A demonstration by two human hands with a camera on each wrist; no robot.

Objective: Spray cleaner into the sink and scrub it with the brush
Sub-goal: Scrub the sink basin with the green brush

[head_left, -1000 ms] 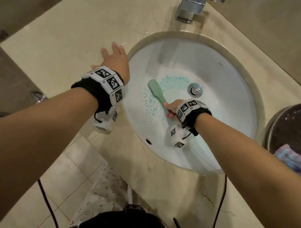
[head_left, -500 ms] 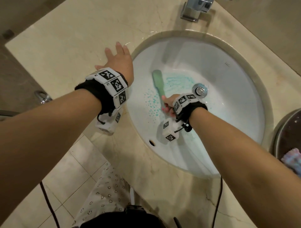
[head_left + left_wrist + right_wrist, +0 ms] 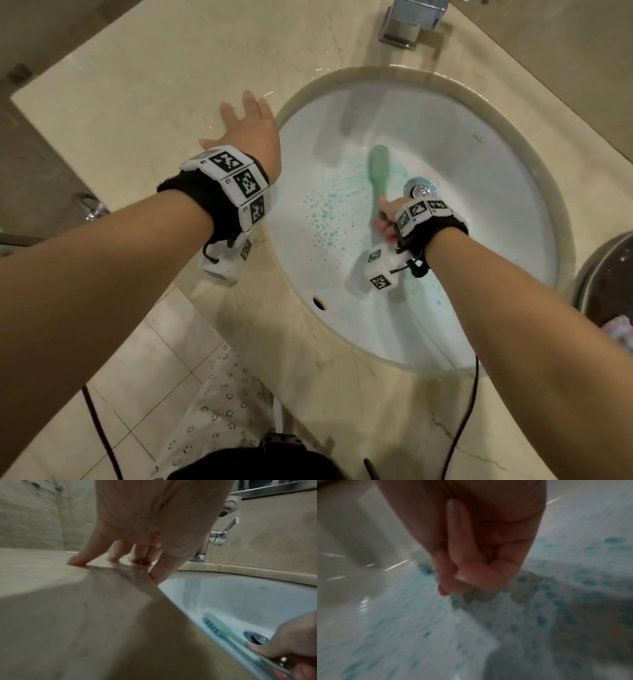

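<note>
A white sink [image 3: 479, 178] streaked with blue cleaner [image 3: 325, 219]; the left hand [image 3: 251, 132] is spread flat on the counter [image 3: 137, 102] at its left rim. The right hand [image 3: 388, 219] grips a green brush [image 3: 378, 168] beside the drain [image 3: 418, 188]. Only the left wrist view shows its bristles [image 3: 212, 626].

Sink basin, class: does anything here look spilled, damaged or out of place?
Nothing stands out. The blue-green cleaner droplets lie inside the white oval sink, where the right hand scrubs with the pale green brush. The left hand rests on the marble counter.
</note>
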